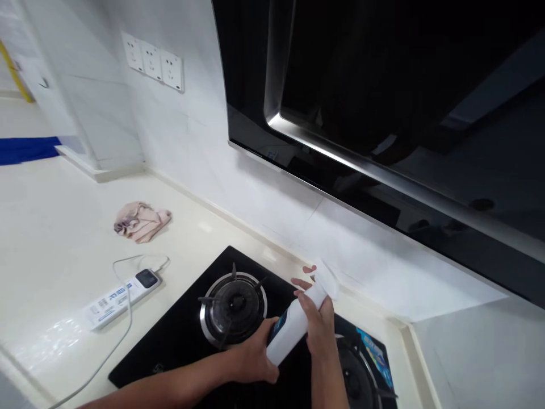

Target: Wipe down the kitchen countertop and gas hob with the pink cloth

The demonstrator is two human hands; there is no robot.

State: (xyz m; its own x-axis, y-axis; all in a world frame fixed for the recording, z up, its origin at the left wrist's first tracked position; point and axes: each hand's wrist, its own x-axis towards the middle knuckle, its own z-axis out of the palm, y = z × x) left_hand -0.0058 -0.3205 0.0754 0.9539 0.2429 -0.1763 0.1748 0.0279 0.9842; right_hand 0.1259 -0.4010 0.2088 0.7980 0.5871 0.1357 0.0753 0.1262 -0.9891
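A white spray bottle (293,324) with a blue label is held tilted over the black gas hob (179,335), its nozzle toward the white tiled wall. My left hand (255,355) wraps round the bottle's lower body. Closed round its neck and trigger head is my right hand (319,318), with two fingers sticking out toward the wall. The left burner (233,305) lies just left of my hands.
A black range hood (383,113) juts out overhead at the right. On the cream counter lie a crumpled pink cloth (141,220) and a white power strip (121,296) with its cable. Wall sockets (153,61) sit up left. The right burner (357,375) is partly hidden by my right arm.
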